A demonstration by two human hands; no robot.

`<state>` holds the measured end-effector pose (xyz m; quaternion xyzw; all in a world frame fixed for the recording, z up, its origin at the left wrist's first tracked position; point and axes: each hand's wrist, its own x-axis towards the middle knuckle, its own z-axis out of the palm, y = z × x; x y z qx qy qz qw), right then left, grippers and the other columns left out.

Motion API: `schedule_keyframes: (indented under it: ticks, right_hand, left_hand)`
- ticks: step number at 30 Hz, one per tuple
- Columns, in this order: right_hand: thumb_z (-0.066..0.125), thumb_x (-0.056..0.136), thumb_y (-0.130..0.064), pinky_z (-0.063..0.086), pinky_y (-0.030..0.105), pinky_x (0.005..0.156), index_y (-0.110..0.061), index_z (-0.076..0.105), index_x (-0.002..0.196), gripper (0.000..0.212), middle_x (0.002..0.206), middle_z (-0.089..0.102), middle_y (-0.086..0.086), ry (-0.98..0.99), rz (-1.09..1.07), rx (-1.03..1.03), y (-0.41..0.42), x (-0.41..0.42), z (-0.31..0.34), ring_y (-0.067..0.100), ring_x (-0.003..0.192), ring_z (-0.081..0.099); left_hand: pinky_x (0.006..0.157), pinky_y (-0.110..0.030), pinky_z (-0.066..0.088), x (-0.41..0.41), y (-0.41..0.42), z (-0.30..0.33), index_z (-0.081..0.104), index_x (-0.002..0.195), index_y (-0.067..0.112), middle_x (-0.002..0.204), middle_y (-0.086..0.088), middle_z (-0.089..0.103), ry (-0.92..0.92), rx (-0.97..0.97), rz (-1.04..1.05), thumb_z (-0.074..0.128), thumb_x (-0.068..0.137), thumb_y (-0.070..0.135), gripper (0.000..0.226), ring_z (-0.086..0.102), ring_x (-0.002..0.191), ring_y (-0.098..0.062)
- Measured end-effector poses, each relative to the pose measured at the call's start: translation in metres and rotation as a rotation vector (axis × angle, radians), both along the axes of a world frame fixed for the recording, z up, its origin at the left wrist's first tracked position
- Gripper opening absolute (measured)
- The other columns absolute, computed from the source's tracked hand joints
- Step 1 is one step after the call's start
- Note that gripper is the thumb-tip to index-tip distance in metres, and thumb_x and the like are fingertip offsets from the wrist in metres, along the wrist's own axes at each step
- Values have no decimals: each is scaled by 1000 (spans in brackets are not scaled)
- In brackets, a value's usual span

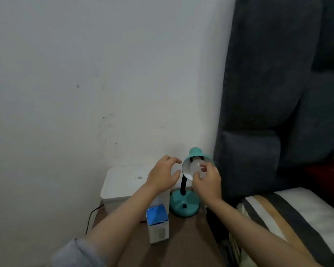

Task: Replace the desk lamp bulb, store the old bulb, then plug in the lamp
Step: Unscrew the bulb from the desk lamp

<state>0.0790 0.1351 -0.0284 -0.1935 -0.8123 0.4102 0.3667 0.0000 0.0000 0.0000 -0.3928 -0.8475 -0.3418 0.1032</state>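
The right hand point(207, 183) grips the white bulb point(198, 167) seated in the teal lamp's shade point(187, 170). The left hand point(162, 175) hovers beside the shade, fingers spread, grasping nothing. The bulb box point(157, 223) stands on the desk point(191, 237) near the lamp base point(184, 204). Risk: with the shade unbraced, twisting may turn the gooseneck or tip the lamp; overtightening may crack the bulb.
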Motion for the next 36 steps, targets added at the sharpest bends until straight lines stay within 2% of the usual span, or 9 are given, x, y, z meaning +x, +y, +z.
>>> schedule_keyframes:
  ticks: [7,11,16,19,22,25,28,33,36]
  right_hand:
    - [63,83,-17,50,29,64,-14,46,120,41,123,38,10,100,-134,-187,-8,-20,-18,24,76,61]
    - [68,82,-19,40,22,65,-13,41,128,54,131,38,15,128,-201,-344,-13,-31,-24,18,88,50]
    - [70,81,-26,42,23,76,-13,43,127,55,124,50,11,259,-186,-391,-13,-42,-32,24,107,54]
    - [70,82,-22,45,17,69,-15,45,122,47,117,53,7,328,-168,-415,-10,-47,-33,23,99,59]
    - [70,81,-16,47,15,67,-14,49,121,46,118,52,9,314,-159,-352,-7,-48,-33,22,96,58]
    - [67,79,-5,51,31,87,-15,56,119,42,124,46,9,269,-121,-159,-3,-46,-40,25,109,54]
    - [65,77,1,47,36,98,-15,59,118,44,132,41,10,232,-101,0,1,-42,-47,23,121,46]
    - [74,77,-19,44,25,89,-21,41,135,67,133,37,7,309,-156,-240,-10,-39,-41,16,113,48]
    - [71,81,-25,41,22,85,-13,39,135,64,134,41,12,292,-214,-376,-15,-41,-29,24,116,50]
  left_hand:
    - [90,-10,31,-15,20,-16,62,113,23,119,-2,54,-52,111,-49,59,85,14,29,49,114,-9]
    - [97,-20,37,-24,28,-23,64,110,21,125,-5,58,-73,160,-83,59,84,7,29,50,118,-12]
    - [67,-5,42,-28,35,-28,68,102,15,89,0,68,-136,265,-99,54,82,-6,32,61,70,4]
    - [61,-2,38,-29,37,-28,70,98,15,81,8,66,-137,298,-69,54,81,-9,33,60,61,7]
    - [64,-5,44,-32,37,-29,70,97,14,86,7,66,-124,310,-68,55,81,-9,32,64,68,2]
    - [67,-17,52,-34,36,-28,69,98,14,88,6,65,-117,282,-68,56,82,-6,29,68,72,-16]
    - [64,-11,48,-32,36,-27,69,98,15,84,6,64,-117,265,-70,58,82,-4,27,67,68,-16]
    - [66,-30,53,-32,37,-30,69,95,17,80,-3,69,-126,289,-51,58,81,-4,28,65,63,-26]
    - [67,-23,52,-30,37,-29,69,96,16,88,-4,70,-121,284,-47,57,82,-4,27,68,70,-19]
